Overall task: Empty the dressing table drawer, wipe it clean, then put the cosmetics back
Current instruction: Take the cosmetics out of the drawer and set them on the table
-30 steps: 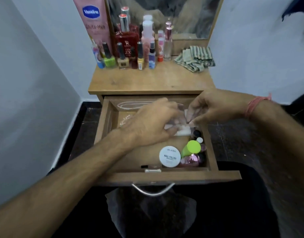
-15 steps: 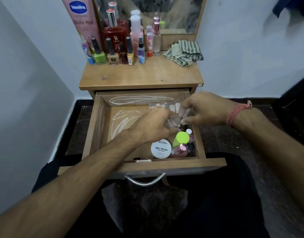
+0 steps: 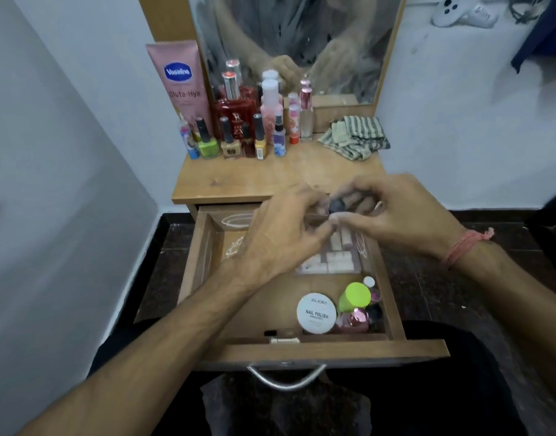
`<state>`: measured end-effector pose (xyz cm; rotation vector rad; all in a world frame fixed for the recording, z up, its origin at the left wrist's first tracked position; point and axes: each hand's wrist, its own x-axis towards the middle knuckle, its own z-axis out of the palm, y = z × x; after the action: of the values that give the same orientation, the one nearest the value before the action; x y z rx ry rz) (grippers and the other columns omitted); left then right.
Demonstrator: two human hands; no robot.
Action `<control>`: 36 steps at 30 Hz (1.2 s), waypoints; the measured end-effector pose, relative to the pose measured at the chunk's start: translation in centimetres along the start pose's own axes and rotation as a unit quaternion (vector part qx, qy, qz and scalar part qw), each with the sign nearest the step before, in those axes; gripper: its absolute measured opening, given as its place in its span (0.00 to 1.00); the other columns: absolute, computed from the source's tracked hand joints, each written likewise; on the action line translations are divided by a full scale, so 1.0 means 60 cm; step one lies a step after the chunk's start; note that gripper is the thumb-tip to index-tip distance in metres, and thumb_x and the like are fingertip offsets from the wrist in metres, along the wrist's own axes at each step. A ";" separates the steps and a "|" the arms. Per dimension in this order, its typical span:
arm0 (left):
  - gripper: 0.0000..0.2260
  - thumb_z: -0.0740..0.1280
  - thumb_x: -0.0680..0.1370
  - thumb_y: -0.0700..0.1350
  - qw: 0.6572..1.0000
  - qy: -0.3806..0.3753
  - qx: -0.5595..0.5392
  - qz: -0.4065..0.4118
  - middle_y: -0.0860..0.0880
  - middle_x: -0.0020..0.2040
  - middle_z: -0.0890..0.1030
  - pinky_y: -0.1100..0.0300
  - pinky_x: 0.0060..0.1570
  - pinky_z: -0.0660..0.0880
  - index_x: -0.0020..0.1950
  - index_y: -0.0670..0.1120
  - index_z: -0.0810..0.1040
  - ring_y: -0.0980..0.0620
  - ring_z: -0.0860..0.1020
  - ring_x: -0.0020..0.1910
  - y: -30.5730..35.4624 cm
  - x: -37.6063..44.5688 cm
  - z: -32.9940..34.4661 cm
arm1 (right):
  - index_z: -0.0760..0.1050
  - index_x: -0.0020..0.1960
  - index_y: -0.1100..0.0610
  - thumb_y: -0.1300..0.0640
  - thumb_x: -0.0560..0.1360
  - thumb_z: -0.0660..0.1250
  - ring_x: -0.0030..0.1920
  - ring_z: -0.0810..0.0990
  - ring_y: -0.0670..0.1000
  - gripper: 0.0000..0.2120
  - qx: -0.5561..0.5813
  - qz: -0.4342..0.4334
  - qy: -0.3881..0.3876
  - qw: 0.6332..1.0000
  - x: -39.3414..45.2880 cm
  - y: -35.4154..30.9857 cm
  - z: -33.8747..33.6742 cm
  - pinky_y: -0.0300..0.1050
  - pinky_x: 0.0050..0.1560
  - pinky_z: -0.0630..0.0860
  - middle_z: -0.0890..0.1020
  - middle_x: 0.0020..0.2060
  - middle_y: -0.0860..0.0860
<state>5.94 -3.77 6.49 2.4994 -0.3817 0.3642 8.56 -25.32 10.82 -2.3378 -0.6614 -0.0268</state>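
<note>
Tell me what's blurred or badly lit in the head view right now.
Head view: both hands smear with motion, so the small dark-capped item between them is unreadable; the mirror is streaky and dim; the drawer front stays sharp, the white nail polish tub label legible; wide-angle bending bows the edges.

Both hands blur around a small dark-capped item (image 3: 336,206), its body hidden.

forearms: bare, no sleeves | right wrist: pink thread band (image 3: 466,247) | legs: black clothing (image 3: 427,388)
</note>
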 end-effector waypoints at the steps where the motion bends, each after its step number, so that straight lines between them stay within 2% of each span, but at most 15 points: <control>1: 0.08 0.72 0.80 0.58 0.999 0.035 -0.006 0.001 0.60 0.50 0.81 0.53 0.46 0.80 0.55 0.56 0.84 0.60 0.78 0.43 -0.001 0.010 -0.013 | 0.86 0.53 0.48 0.48 0.74 0.80 0.40 0.86 0.40 0.09 0.008 -0.013 0.039 0.999 0.014 -0.010 0.002 0.40 0.45 0.84 0.87 0.42 0.42; 3: 0.10 0.73 0.82 0.55 0.995 0.091 -0.035 -0.011 0.60 0.55 0.84 0.57 0.46 0.81 0.62 0.56 0.85 0.60 0.81 0.41 -0.003 0.030 -0.031 | 0.86 0.53 0.49 0.50 0.75 0.79 0.43 0.87 0.40 0.08 0.033 -0.025 0.102 0.994 0.046 -0.027 0.009 0.40 0.48 0.85 0.88 0.44 0.42; 6: 0.21 0.75 0.83 0.46 0.983 0.125 -0.114 -0.076 0.60 0.65 0.84 0.68 0.46 0.81 0.76 0.54 0.82 0.60 0.83 0.44 -0.004 0.054 -0.036 | 0.86 0.54 0.51 0.55 0.76 0.78 0.43 0.87 0.41 0.07 0.071 -0.025 0.158 0.985 0.102 -0.039 0.024 0.36 0.47 0.84 0.88 0.46 0.44; 9: 0.29 0.70 0.81 0.35 0.949 0.095 -0.248 -0.168 0.49 0.65 0.87 0.65 0.40 0.81 0.81 0.55 0.77 0.61 0.81 0.39 -0.010 0.073 -0.027 | 0.86 0.55 0.53 0.57 0.77 0.77 0.45 0.87 0.40 0.08 0.068 -0.015 0.197 0.978 0.155 -0.030 0.042 0.34 0.50 0.83 0.88 0.47 0.45; 12: 0.33 0.67 0.81 0.34 0.942 0.052 -0.270 -0.193 0.45 0.61 0.88 0.62 0.37 0.79 0.84 0.59 0.72 0.60 0.80 0.35 -0.019 0.085 -0.027 | 0.85 0.57 0.53 0.61 0.77 0.75 0.48 0.87 0.41 0.09 0.080 0.000 0.206 0.975 0.193 -0.014 0.063 0.40 0.55 0.85 0.87 0.49 0.45; 14: 0.36 0.67 0.80 0.37 0.944 0.026 -0.259 -0.202 0.47 0.69 0.85 0.60 0.46 0.84 0.86 0.59 0.68 0.60 0.85 0.46 -0.025 0.091 -0.029 | 0.85 0.57 0.53 0.61 0.77 0.75 0.49 0.87 0.42 0.10 0.089 0.014 0.212 0.973 0.208 -0.008 0.074 0.42 0.56 0.85 0.87 0.49 0.45; 16: 0.38 0.66 0.76 0.40 0.945 0.008 -0.247 -0.213 0.50 0.74 0.82 0.50 0.62 0.85 0.87 0.57 0.65 0.54 0.85 0.63 -0.027 0.094 -0.031 | 0.85 0.58 0.52 0.60 0.78 0.75 0.48 0.87 0.42 0.10 0.091 0.020 0.210 0.973 0.215 -0.005 0.082 0.42 0.57 0.85 0.87 0.49 0.45; 18: 0.42 0.63 0.71 0.43 0.944 0.002 -0.247 -0.219 0.53 0.75 0.80 0.44 0.65 0.84 0.87 0.56 0.66 0.52 0.84 0.67 -0.030 0.097 -0.033 | 0.85 0.58 0.52 0.60 0.78 0.76 0.47 0.86 0.41 0.10 0.079 0.026 0.204 0.975 0.219 -0.004 0.086 0.40 0.56 0.84 0.87 0.48 0.44; 22: 0.40 0.65 0.72 0.43 0.947 -0.008 -0.242 -0.212 0.56 0.59 0.87 0.44 0.50 0.88 0.87 0.56 0.66 0.53 0.88 0.50 -0.033 0.101 -0.033 | 0.85 0.57 0.53 0.60 0.77 0.78 0.45 0.86 0.38 0.10 0.093 0.044 0.207 0.973 0.226 -0.001 0.092 0.38 0.54 0.84 0.87 0.45 0.43; 25: 0.39 0.65 0.74 0.44 0.945 -0.004 -0.231 -0.232 0.53 0.48 0.89 0.43 0.46 0.88 0.87 0.57 0.67 0.48 0.89 0.47 -0.039 0.104 -0.027 | 0.86 0.55 0.53 0.59 0.77 0.79 0.41 0.85 0.36 0.08 0.092 0.067 0.212 0.971 0.231 0.000 0.097 0.31 0.50 0.82 0.87 0.42 0.42; 28: 0.36 0.66 0.76 0.43 0.945 -0.005 -0.221 -0.240 0.51 0.45 0.90 0.43 0.48 0.88 0.86 0.56 0.68 0.48 0.89 0.46 -0.044 0.106 -0.024 | 0.87 0.56 0.55 0.57 0.76 0.79 0.42 0.85 0.36 0.09 0.058 0.080 0.221 0.970 0.230 -0.001 0.106 0.31 0.50 0.82 0.88 0.43 0.45; 30: 0.34 0.68 0.79 0.42 0.950 -0.002 -0.212 -0.231 0.53 0.49 0.89 0.45 0.51 0.88 0.86 0.53 0.68 0.53 0.88 0.46 -0.042 0.104 -0.027 | 0.87 0.57 0.55 0.57 0.76 0.80 0.43 0.85 0.37 0.10 0.049 0.088 0.215 0.972 0.225 -0.002 0.107 0.29 0.50 0.81 0.88 0.44 0.45; 33: 0.33 0.69 0.82 0.42 0.963 0.011 -0.177 -0.203 0.50 0.67 0.85 0.52 0.56 0.87 0.87 0.51 0.66 0.60 0.86 0.49 -0.027 0.082 -0.039 | 0.87 0.56 0.54 0.57 0.74 0.81 0.43 0.86 0.38 0.11 0.062 0.103 0.182 0.976 0.196 -0.006 0.091 0.34 0.50 0.84 0.88 0.44 0.44; 35: 0.32 0.71 0.83 0.43 0.974 0.030 -0.159 -0.156 0.53 0.75 0.79 0.57 0.54 0.85 0.86 0.53 0.67 0.60 0.84 0.47 -0.016 0.048 -0.043 | 0.87 0.51 0.51 0.57 0.74 0.81 0.42 0.87 0.39 0.08 0.090 0.114 0.146 0.979 0.156 -0.013 0.068 0.37 0.48 0.84 0.88 0.41 0.44; 36: 0.30 0.72 0.83 0.43 0.978 0.042 -0.159 -0.130 0.56 0.74 0.79 0.58 0.52 0.85 0.84 0.54 0.70 0.59 0.84 0.46 -0.011 0.028 -0.042 | 0.87 0.49 0.51 0.58 0.74 0.81 0.41 0.87 0.39 0.06 0.092 0.111 0.124 0.982 0.132 -0.017 0.053 0.36 0.46 0.83 0.88 0.39 0.44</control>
<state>7.28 -2.08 8.73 2.1773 -0.0674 0.2771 14.45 -19.08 10.56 -2.1693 -0.2665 -0.1474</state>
